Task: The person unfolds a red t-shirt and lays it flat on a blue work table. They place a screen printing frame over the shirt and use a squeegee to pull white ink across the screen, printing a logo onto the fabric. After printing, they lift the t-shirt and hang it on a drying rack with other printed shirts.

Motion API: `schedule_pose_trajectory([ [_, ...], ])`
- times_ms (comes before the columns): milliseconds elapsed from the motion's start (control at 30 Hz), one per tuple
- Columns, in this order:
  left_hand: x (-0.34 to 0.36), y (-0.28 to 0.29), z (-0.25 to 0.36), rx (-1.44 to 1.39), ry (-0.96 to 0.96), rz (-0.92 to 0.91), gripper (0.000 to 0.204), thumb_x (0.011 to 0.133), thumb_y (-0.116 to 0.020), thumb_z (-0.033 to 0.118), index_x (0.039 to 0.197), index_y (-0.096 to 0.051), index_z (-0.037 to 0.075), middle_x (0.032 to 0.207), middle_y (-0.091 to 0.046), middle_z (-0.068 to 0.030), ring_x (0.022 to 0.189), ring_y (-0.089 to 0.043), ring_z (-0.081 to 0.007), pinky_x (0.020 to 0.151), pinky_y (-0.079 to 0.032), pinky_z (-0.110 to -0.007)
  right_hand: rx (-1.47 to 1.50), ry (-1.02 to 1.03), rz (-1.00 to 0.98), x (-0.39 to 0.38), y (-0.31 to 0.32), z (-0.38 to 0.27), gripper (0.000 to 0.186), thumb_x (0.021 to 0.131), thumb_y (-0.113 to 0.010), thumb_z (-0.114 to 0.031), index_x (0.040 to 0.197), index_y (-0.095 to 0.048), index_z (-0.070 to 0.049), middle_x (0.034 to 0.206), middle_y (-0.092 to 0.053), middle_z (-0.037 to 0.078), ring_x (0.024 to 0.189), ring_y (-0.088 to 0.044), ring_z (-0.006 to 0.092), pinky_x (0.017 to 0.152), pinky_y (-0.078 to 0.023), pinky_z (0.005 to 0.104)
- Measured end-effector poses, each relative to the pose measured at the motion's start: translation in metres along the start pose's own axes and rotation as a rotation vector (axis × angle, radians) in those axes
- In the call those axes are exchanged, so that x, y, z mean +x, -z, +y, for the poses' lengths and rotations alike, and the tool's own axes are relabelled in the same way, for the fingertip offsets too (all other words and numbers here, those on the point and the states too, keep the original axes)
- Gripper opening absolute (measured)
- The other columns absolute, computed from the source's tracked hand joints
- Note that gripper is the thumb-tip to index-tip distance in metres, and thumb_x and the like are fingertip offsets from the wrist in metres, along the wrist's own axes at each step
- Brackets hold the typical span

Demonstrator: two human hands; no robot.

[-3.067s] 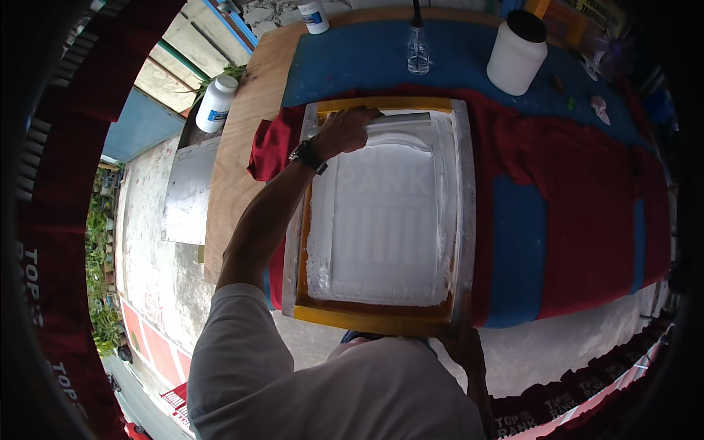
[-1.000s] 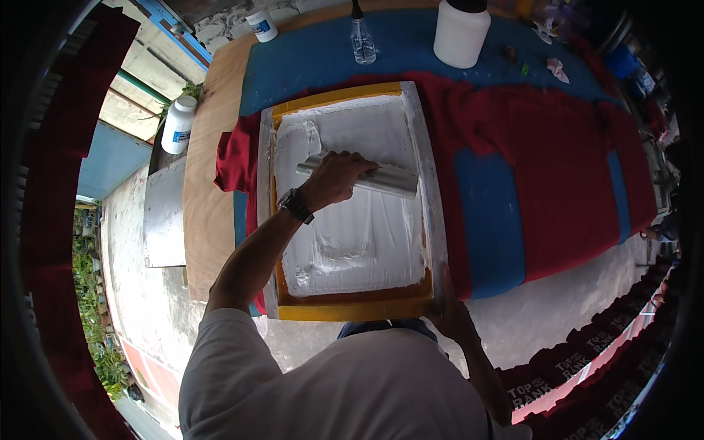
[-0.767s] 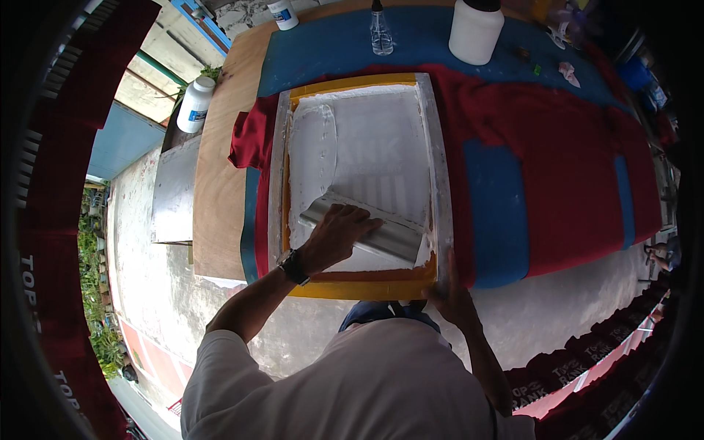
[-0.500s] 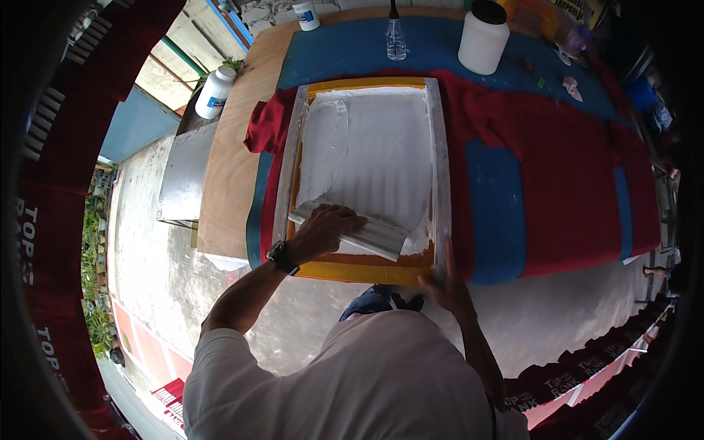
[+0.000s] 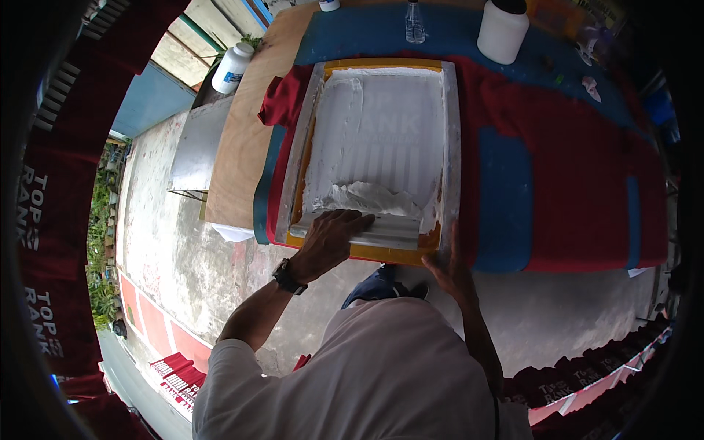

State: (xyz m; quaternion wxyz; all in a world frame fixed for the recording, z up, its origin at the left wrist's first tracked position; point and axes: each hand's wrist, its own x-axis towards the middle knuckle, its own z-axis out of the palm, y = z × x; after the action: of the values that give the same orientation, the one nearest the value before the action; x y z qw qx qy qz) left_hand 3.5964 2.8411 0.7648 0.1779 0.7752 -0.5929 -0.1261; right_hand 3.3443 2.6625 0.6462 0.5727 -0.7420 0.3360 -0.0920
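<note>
My left hand (image 5: 328,242), below a wrist with a dark watch, is closed on a pale, wide squeegee (image 5: 396,233). The squeegee lies across the near end of a screen-printing frame (image 5: 452,147). Thick white ink (image 5: 374,199) is heaped along its far side. Beyond, the mesh (image 5: 389,110) is coated in white, with faint lettering and stripes showing through. At the near right corner my right hand (image 5: 451,271) grips the frame, thumb on the near edge and fingers along the side. Under the frame lies red fabric (image 5: 579,191).
The table is partly covered by a blue sheet (image 5: 506,205), with bare wood (image 5: 238,154) at its left. A white tub (image 5: 503,31) and a clear bottle (image 5: 414,26) stand at the back. A white jar (image 5: 233,67) sits left. Printed red cloths (image 5: 44,191) hang around.
My left hand has drawn the squeegee toward me to the near end, straightening it, with a ridge of white ink gathered. Printed shapes show more clearly on the mesh. The whole view has shifted.
</note>
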Motion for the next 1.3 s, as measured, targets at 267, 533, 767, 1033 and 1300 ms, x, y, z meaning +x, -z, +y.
schedule_pose_trajectory([
  [267, 0.034, -0.048, -0.030, 0.162, 0.045, 0.174, 0.059, 0.082, -0.064, -0.009, 0.138, -0.067, 0.011, 0.127, -0.066, -0.0149, 0.120, -0.064, -0.0349, 0.105, -0.049, -0.050, -0.080, 0.085, 0.064, 0.029, 0.003, -0.006, 0.106, 0.094, -0.082, -0.025, 0.171, -0.013, -0.004, 0.165, -0.041, 0.030, 0.144, -0.054, 0.0448, 0.118, -0.047, 0.0499],
  [533, 0.206, -0.030, -0.142, 0.241, -0.050, 0.284, 0.057, 0.086, -0.062, -0.012, 0.138, -0.067, 0.011, 0.128, -0.068, -0.0121, 0.125, -0.064, -0.0320, 0.109, -0.047, -0.049, -0.099, -0.147, -0.019, 0.035, 0.011, -0.033, 0.105, 0.095, -0.081, -0.033, 0.173, -0.013, -0.015, 0.134, -0.069, 0.031, 0.117, -0.069, 0.0519, 0.103, -0.054, 0.0551],
  [767, 0.352, 0.022, -0.208, 0.207, -0.101, 0.206, 0.054, 0.085, -0.063, -0.009, 0.134, -0.072, 0.014, 0.117, -0.076, -0.0129, 0.114, -0.072, -0.0331, 0.101, -0.054, -0.050, -0.108, -0.312, -0.071, 0.050, 0.015, -0.055, 0.112, 0.094, -0.082, -0.038, 0.173, -0.008, -0.011, 0.091, -0.077, 0.021, 0.084, -0.076, 0.0406, 0.079, -0.057, 0.0496],
  [1033, 0.375, 0.078, -0.236, 0.167, -0.027, 0.020, 0.065, 0.078, -0.062, -0.009, 0.137, -0.073, 0.015, 0.119, -0.078, -0.0173, 0.108, -0.076, -0.0352, 0.095, -0.060, -0.047, -0.179, -0.379, -0.076, 0.046, 0.015, -0.049, 0.115, 0.090, -0.085, -0.047, 0.173, -0.014, -0.012, 0.094, -0.079, 0.017, 0.087, -0.077, 0.0386, 0.083, -0.059, 0.0497],
  [1300, 0.395, 0.053, -0.299, 0.316, -0.060, 0.038, 0.061, 0.083, -0.065, -0.007, 0.139, -0.069, 0.015, 0.115, -0.076, -0.0186, 0.111, -0.075, -0.0366, 0.097, -0.060, -0.051, -0.178, -0.217, -0.043, 0.042, -0.001, -0.009, 0.110, 0.088, -0.087, -0.037, 0.171, -0.021, -0.008, 0.086, -0.077, 0.019, 0.081, -0.076, 0.0425, 0.074, -0.059, 0.0533],
])
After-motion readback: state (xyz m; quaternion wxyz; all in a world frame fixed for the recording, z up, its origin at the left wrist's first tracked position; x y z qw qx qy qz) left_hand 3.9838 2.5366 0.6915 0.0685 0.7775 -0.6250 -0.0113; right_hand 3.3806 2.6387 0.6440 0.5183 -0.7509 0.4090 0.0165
